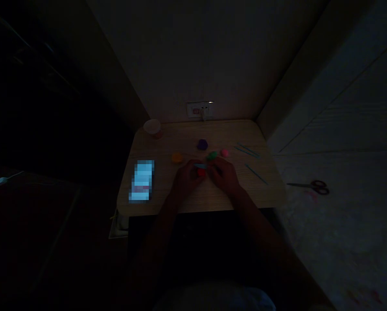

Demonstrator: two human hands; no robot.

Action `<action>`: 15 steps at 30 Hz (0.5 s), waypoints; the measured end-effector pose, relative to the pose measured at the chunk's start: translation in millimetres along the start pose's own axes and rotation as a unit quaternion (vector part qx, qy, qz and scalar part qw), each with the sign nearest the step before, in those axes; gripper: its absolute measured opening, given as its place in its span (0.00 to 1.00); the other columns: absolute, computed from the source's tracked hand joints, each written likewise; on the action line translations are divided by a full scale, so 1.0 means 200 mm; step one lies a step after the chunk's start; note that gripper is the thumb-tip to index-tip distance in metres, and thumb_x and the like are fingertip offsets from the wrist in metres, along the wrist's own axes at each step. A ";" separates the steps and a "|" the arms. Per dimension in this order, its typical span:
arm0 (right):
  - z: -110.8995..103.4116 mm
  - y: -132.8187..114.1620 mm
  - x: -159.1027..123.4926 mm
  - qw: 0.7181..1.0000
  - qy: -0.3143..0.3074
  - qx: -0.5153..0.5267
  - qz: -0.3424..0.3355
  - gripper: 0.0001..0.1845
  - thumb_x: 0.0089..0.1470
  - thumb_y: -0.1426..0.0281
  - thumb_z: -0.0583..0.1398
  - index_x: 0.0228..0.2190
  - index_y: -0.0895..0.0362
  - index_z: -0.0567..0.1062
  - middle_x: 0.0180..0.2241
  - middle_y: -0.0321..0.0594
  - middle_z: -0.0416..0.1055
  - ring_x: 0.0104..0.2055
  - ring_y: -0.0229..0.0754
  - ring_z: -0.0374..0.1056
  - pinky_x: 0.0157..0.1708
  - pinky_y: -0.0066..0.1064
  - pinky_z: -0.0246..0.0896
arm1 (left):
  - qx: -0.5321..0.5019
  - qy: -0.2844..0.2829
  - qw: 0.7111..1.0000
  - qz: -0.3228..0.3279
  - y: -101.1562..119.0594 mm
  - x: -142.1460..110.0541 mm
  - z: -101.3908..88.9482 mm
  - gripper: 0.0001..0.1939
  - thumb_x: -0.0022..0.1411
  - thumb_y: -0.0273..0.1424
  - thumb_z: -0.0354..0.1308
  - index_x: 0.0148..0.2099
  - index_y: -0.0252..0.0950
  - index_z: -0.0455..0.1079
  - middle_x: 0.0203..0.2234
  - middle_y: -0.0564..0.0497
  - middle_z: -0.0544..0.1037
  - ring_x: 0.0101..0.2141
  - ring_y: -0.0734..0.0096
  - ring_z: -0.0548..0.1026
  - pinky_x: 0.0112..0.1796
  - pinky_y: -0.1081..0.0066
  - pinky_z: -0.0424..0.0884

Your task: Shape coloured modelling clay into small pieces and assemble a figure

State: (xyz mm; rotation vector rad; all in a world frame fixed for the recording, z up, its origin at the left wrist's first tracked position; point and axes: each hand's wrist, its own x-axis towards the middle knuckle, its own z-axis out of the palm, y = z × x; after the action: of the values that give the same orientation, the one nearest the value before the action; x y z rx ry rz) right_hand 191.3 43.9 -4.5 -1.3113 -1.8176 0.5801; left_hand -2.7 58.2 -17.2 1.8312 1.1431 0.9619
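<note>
In the dim head view, my two hands come together over the front half of a small wooden table (pixel 213 194). My left hand (pixel 184 178) is closed around a small bright red lump (pixel 201 172) that looks like modelling clay. Just above the lump lies a short light-blue flat piece (pixel 200 166), with the fingertips of my right hand (pixel 225 173) pinched at its right end. Beyond my right fingers sit a green lump (pixel 212 155) and a pink ball (pixel 224 153). An orange lump (pixel 177 158) and a purple lump (pixel 202 144) rest farther back.
A lit phone-like screen (pixel 142 181), blurred, lies at the table's left. A clear cup (pixel 153 128) stands at the back left. Several thin blue-green sticks (pixel 256 174) lie on the right. Scissors (pixel 310 185) are off the table's right side. A wall socket (pixel 200 110) is behind.
</note>
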 end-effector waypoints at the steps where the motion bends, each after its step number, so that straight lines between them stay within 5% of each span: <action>1: 0.00 0.00 -0.01 1.000 0.001 0.007 0.010 0.15 0.66 0.62 0.55 0.37 0.55 0.78 0.36 0.43 0.79 0.37 0.44 0.73 0.42 0.34 0.66 | -0.005 0.002 1.000 -0.002 0.00 0.00 0.00 0.24 0.58 0.28 0.70 0.56 0.39 0.70 0.46 0.48 0.84 0.46 0.60 0.83 0.48 0.62 0.80; 7: 0.01 0.03 -0.02 0.999 0.035 0.013 0.023 0.17 0.68 0.60 0.53 0.36 0.54 0.79 0.32 0.40 0.78 0.31 0.42 0.71 0.34 0.31 0.61 | 0.039 0.011 0.999 0.015 -0.03 0.01 0.01 0.26 0.56 0.27 0.72 0.56 0.40 0.70 0.47 0.46 0.83 0.49 0.56 0.82 0.53 0.55 0.78; 11: 0.01 0.02 -0.01 0.995 0.047 -0.071 0.045 0.27 0.71 0.59 0.49 0.26 0.54 0.77 0.28 0.42 0.77 0.30 0.43 0.70 0.31 0.32 0.55 | 0.054 0.006 0.998 0.031 -0.04 0.01 0.00 0.26 0.55 0.24 0.72 0.55 0.40 0.71 0.50 0.45 0.82 0.50 0.55 0.81 0.55 0.53 0.77; 15: 0.03 -0.01 0.01 0.983 0.017 -0.159 0.087 0.22 0.67 0.59 0.55 0.28 0.55 0.81 0.30 0.43 0.80 0.31 0.43 0.72 0.30 0.32 0.52 | 0.049 0.005 0.998 0.043 -0.04 0.02 0.00 0.26 0.56 0.26 0.73 0.55 0.39 0.71 0.50 0.45 0.82 0.50 0.56 0.82 0.54 0.53 0.77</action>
State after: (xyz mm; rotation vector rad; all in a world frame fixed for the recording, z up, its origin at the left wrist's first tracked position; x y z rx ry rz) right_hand 184.7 45.5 -6.1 -1.6961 -1.8314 0.3638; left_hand -4.0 63.5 -24.3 1.9706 1.1424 0.9794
